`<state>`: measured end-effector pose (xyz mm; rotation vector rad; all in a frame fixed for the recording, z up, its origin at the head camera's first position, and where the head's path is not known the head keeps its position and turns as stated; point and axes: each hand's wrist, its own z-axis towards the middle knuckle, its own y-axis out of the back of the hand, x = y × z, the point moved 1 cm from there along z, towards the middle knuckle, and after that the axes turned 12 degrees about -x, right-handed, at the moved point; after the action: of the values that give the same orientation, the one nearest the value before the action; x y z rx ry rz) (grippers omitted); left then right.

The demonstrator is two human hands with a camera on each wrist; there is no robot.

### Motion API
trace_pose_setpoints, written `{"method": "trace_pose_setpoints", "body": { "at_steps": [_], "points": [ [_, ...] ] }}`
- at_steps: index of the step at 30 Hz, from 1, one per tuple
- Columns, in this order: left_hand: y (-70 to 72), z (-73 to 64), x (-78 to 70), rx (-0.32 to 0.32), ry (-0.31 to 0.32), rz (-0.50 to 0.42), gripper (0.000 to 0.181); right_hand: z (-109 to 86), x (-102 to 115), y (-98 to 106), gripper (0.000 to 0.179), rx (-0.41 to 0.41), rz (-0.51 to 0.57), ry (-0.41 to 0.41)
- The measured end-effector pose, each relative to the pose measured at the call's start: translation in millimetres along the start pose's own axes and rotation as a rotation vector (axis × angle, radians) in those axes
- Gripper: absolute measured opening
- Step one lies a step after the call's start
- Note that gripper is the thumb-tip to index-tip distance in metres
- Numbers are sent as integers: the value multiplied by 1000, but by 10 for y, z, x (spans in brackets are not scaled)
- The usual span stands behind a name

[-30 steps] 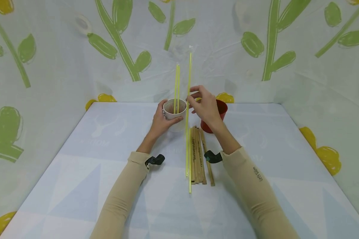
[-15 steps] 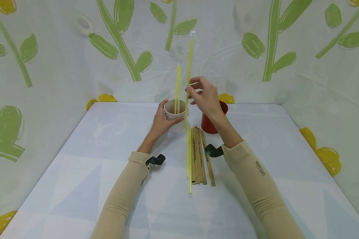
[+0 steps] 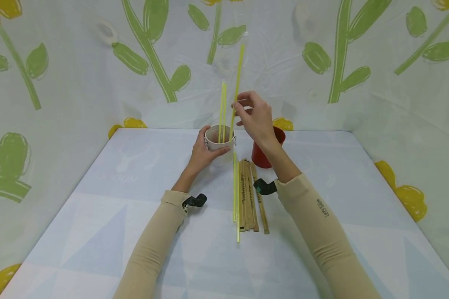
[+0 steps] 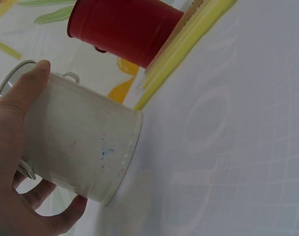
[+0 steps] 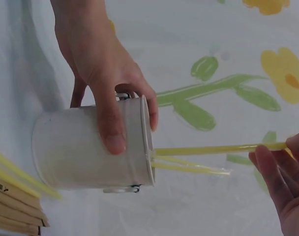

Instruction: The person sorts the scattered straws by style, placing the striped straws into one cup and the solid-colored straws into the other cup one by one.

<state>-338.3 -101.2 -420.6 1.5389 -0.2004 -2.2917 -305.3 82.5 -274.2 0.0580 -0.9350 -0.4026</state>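
My left hand (image 3: 203, 154) grips a small white metal bucket (image 4: 85, 132) near its rim, thumb on one side and fingers round the other. Two yellow straws (image 3: 224, 104) in clear wrappers stand inside it. Above the bucket, my right hand (image 3: 257, 118) pinches another wrapped yellow straw (image 3: 240, 68) between thumb and fingers. That straw leans slightly right, with its lower end at the bucket's mouth. In the right wrist view the held straw (image 5: 208, 149) runs into the opening; how deep it reaches is hidden by the wall.
A red bucket (image 3: 261, 157) stands behind my right forearm. Nearer on the table (image 3: 194, 257) lie more yellow straws (image 3: 234, 191), alongside several brown paper-wrapped sticks (image 3: 247, 195). A flower-patterned cloth (image 3: 277, 62) hangs behind the table.
My right hand has risen with the straw, and the straw's lower end has come up off the table area to the bucket's mouth. The left hand and bucket stay put.
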Motion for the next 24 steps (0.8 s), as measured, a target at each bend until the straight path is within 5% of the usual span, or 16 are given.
{"method": "trace_pose_setpoints", "body": {
  "at_steps": [10,24],
  "points": [
    [7,-8,-13,-3,-9,-9,94,-32,-70,-30,25,-17,8,2],
    [14,-7,-5,-1,-19,-11,94,-242,-460,-179,26,64,-42,-124]
  ]
}}
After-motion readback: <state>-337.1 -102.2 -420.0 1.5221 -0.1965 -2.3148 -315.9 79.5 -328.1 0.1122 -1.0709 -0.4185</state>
